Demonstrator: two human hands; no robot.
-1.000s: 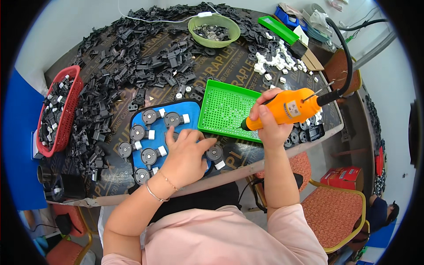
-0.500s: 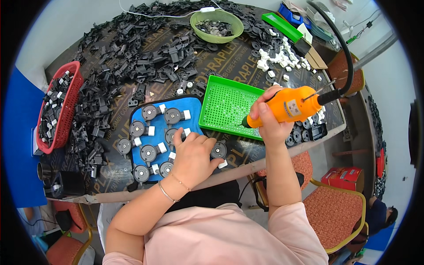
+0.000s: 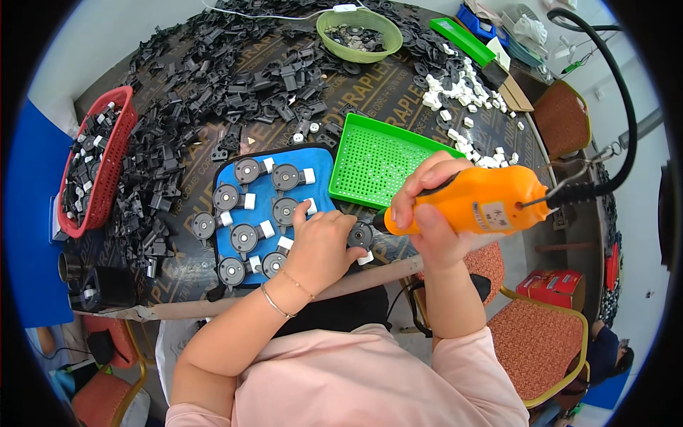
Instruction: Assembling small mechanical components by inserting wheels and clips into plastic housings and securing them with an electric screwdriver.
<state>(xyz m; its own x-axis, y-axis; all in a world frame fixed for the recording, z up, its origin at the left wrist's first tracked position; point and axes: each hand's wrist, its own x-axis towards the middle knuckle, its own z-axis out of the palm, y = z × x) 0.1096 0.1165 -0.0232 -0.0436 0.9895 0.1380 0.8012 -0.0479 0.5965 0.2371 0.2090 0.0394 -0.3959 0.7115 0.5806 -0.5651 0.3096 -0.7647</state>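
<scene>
My right hand [image 3: 434, 213] grips an orange electric screwdriver [image 3: 473, 208] with a black cable; its tip points left at a round black-and-grey part [image 3: 360, 235] near the table's front edge. My left hand [image 3: 320, 245] lies flat on the right side of a blue fixture board [image 3: 321, 165], fingers spread, touching that part. Several round black parts with white blocks [image 3: 249, 238] sit in rows on the board.
A green perforated tray [image 3: 377, 160] lies right of the board. Heaps of black plastic pieces [image 3: 213, 78] cover the table's far side. A red basket [image 3: 107, 142] stands at the left, a green bowl [image 3: 359, 25] at the back, white blocks [image 3: 462, 92] at the right.
The screwdriver has moved down and left, from over the green tray toward the round part at the board's right edge. My left hand stayed on the board.
</scene>
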